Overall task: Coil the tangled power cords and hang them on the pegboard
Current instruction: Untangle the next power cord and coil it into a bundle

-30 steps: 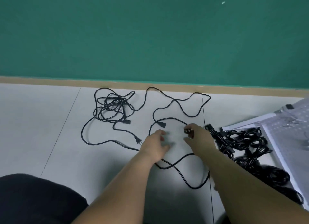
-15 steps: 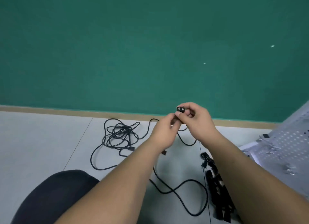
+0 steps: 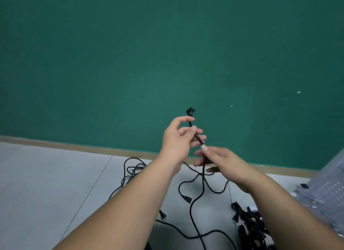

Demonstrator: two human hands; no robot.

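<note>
Green wall fills most of the head view, matte and flat, with a tan baseboard running along the bottom of it and a pale grey tiled floor below, smooth with a thin dark seam cutting across diagonally.

Both hands are up in front of the wall on one black power cord. The left hand pinches it between thumb and fingers just under the plug, a chunky black block sticking up past the fingertips. The right hand is a bit blurry, but its thumb and fingers pinch the same cord lower down. From there the thin, rubbery cord drops to the floor in loose curves.

On the tiles behind the left forearm there's a loose tangle of more black cable, and that arm hides a good part of it. A cable end connector and a small pronged plug lie between the two arms. A dense pile of bundled cords sits low on the right, partly behind the right forearm. The pegboard pokes in at the right edge, pale, full of little holes, and blurred.
</note>
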